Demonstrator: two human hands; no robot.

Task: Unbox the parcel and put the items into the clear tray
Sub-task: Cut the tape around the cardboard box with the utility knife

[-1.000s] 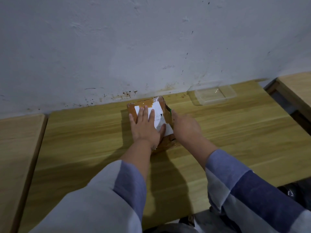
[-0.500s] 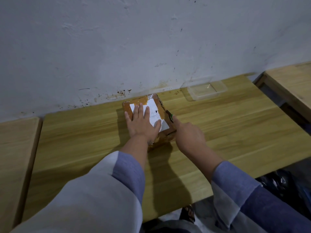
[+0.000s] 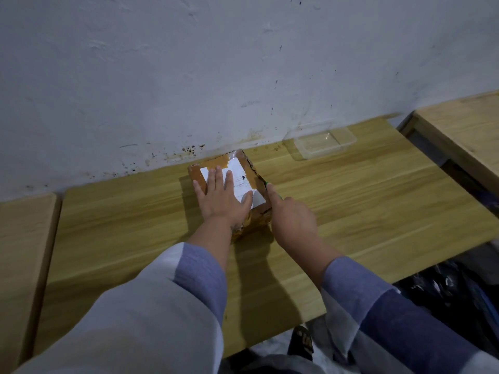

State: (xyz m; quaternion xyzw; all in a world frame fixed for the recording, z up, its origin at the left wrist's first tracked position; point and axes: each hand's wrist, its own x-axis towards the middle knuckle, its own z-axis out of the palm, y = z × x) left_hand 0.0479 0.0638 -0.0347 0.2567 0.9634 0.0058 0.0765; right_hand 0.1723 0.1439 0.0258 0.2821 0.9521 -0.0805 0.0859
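A brown taped parcel with a white label lies on the wooden table close to the wall. My left hand lies flat on its top, fingers spread, pressing down. My right hand is closed around a small green tool. Only the tool's tip shows, and it touches the parcel's right top edge. The clear tray stands empty at the back right against the wall, about a hand's length from the parcel.
A second wooden table adjoins on the left, and another stands to the right across a gap. Dark bags lie on the floor at lower right. A sandalled foot shows below the table's front edge.
My right hand has slid the green tool toward me along the parcel's right edge. The left hand stays flat on the parcel. The view has shifted a little.
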